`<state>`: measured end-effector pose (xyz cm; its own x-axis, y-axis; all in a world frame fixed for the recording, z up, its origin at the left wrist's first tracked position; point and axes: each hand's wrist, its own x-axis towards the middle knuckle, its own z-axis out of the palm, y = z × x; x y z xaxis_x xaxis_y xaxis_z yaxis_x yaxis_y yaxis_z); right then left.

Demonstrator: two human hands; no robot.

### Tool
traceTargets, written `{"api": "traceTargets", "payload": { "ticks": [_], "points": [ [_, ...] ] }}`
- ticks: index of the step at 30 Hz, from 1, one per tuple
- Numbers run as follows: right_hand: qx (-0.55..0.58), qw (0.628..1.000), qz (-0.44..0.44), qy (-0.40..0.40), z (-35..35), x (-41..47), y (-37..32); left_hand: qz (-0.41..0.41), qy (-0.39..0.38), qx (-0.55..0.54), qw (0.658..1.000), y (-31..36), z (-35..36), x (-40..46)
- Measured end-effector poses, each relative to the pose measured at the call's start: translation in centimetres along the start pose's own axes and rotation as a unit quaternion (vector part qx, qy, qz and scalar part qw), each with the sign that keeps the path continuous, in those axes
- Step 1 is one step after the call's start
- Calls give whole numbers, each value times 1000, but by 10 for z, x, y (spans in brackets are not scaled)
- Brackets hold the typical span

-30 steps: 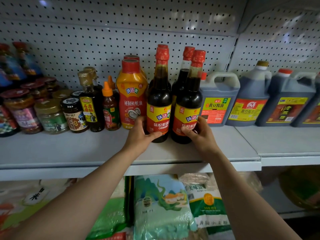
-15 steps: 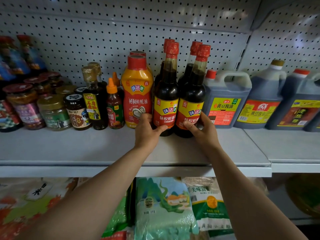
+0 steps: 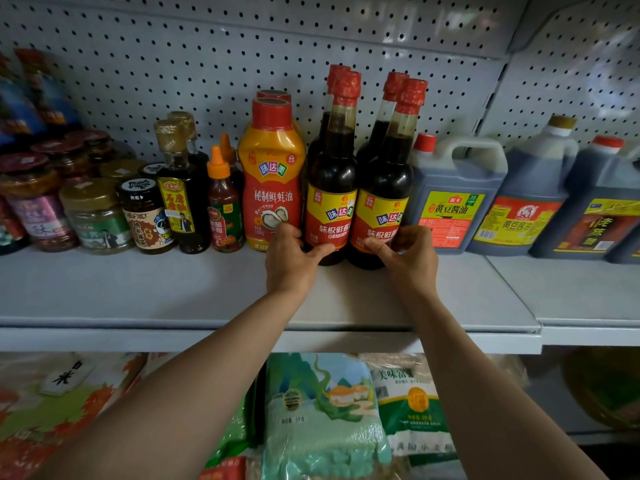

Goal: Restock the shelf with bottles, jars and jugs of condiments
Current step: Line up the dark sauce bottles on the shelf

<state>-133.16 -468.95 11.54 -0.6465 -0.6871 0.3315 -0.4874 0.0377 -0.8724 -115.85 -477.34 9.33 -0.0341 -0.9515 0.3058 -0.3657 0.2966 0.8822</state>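
Two dark soy sauce bottles with red caps stand upright side by side on the grey shelf [image 3: 173,292]. My left hand [image 3: 289,259] grips the base of the left soy sauce bottle [image 3: 332,174], thumb across its label. My right hand [image 3: 407,256] grips the base of the right soy sauce bottle [image 3: 388,181]. Two more bottles of the same kind stand directly behind them. An orange oyster sauce bottle [image 3: 272,174] stands just left of my left hand.
Jars [image 3: 93,216] and small sauce bottles [image 3: 223,202] fill the shelf's left part. Big dark jugs [image 3: 453,199] with handles line the right, continuing onto the neighbouring shelf. A pegboard wall backs everything. Rice bags [image 3: 322,417] lie on the shelf below.
Both hands have pushed the two front soy sauce bottles further back on the shelf, closer to the bottles behind. The camera has moved closer.
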Motion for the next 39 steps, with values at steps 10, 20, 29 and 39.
{"api": "traceTargets", "payload": {
  "ticks": [10, 20, 29, 39],
  "points": [
    [-72, 997, 29, -2, 4, -9, -11, -55, -30, 23, 998, 20, -15, -10],
    [-176, 982, 25, -68, -22, -79, -67, -24, -87, 56, 994, 17, -95, -50],
    [-269, 954, 11, -130, 7, -199, -115, 2, -102, 137, 985, -25, -214, -105],
    [-323, 915, -24, -240, 88, -334, -104, -75, -119, 177, 974, -154, -306, -188]
  ]
}}
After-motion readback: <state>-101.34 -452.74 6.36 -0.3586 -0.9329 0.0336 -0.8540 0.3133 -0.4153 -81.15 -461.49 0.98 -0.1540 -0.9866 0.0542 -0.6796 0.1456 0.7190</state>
